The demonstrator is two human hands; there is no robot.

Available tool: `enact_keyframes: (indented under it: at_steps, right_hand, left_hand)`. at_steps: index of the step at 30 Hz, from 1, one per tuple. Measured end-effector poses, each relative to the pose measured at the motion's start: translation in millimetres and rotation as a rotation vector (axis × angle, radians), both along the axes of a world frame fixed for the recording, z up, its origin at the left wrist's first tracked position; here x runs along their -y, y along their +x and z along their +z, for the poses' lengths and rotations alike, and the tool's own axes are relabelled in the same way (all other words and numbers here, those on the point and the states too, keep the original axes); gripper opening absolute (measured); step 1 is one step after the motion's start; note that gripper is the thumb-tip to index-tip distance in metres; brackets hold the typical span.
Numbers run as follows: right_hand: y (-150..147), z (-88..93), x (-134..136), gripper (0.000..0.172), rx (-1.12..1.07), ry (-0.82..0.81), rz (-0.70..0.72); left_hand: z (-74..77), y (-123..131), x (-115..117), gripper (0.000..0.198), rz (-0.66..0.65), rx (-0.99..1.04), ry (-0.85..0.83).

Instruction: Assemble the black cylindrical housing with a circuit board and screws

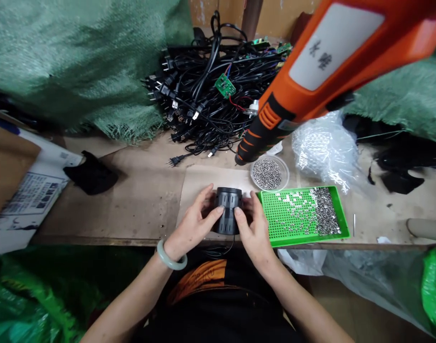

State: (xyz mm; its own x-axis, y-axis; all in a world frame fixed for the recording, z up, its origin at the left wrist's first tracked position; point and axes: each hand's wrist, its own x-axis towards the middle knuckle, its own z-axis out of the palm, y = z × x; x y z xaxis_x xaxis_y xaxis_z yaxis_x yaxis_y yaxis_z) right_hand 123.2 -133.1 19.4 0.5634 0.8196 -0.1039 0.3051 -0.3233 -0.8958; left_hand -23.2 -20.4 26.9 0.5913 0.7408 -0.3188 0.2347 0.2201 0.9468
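Matte black plastic: the slotted cylindrical housing point(228, 212) sits near the front edge of the brown bench point(139, 205), over a thin tan cardboard sheet point(200, 183). I see both hands clamped on it from opposite sides; the left hand point(194, 221) and the right hand point(255, 233) each lay a thumb on its near face. Whether its base touches the cardboard I cannot tell. From its lower end, a thin black cord point(233, 243) drops toward the bench edge.

My right side is tight: the perforated green plastic tray point(309, 241) of small metal parts starts just beside the right hand, its near rim close to that edge. Beyond stands a round clear dish point(285, 174) of tiny metal pieces, and an orange-and-black power screwdriver point(289, 95) hangs tip down beside it. A heap of black plug cords point(211, 85) bounds the far side. Leftward I have broad bare bench as far as a curved black piece point(91, 176).
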Motion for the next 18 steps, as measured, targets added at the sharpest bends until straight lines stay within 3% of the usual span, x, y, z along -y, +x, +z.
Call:
enact_keyframes:
  at_steps: [4, 13, 18]
  right_hand:
    - [-3.7, 11.4, -4.3, 0.055, -0.123, -0.020, 0.034]
    - [-15.4, 22.1, -3.1, 0.073, -0.116, 0.008, 0.067]
    - [-22.3, 20.8, -2.6, 0.078, -0.126, 0.031, 0.103]
  left_hand:
    - [5.0, 0.8, -5.6, 0.078, -0.008, -0.037, -0.021]
    - [22.7, -13.8, -21.0, 0.073, -0.111, -0.037, -0.164]
    - [23.0, -16.0, -33.2, 0.081, -0.194, -0.040, -0.123]
